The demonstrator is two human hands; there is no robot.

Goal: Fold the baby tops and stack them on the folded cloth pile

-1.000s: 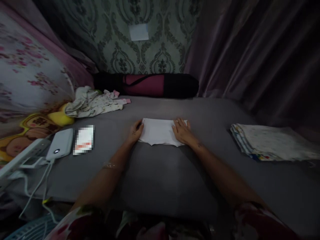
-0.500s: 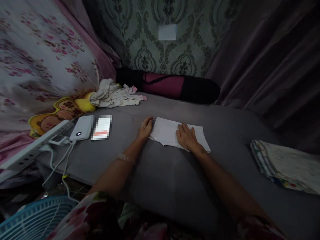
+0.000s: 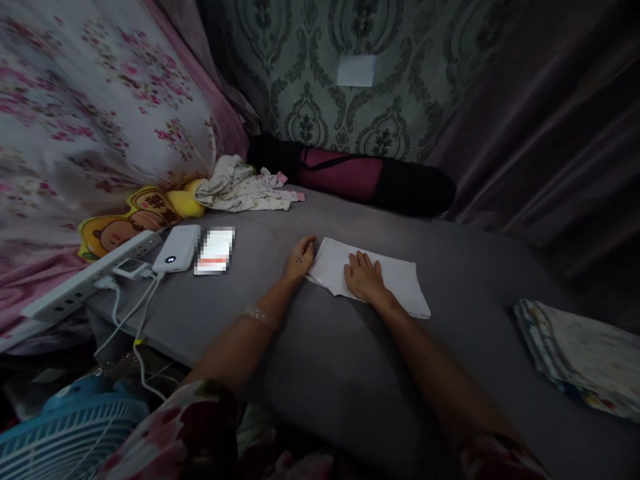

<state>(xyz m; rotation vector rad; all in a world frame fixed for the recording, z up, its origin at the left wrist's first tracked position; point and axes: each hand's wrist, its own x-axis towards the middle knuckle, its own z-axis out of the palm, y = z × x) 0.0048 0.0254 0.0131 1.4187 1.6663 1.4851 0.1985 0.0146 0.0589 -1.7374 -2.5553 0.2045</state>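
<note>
- the white cloth (image 3: 403, 283) lies flat and folded on the grey sheet (image 3: 475, 280), in front of the person and set slightly askew; layers show along its edge by the left hand
- the right hand (image 3: 365, 277) rests palm down on top of it, fingers a little spread and gripping nothing; the left hand (image 3: 300, 257) is at the cloth's left end, fingers curled; whether they pinch the edge or only touch it, i cannot tell
- it looks light, thin and soft, so it would likely crease, sag or slide out of line rather than break; a flat palm suits it better than a hard squeeze
- the best hold is probably at both short ends, thumbs above and fingers under all the layers; a pinch on the top layer alone could open the fold
- a stack of folded cloths (image 3: 590, 353) lies well apart to the right; a crumpled printed garment (image 3: 245, 187) lies farther back to the left
</note>
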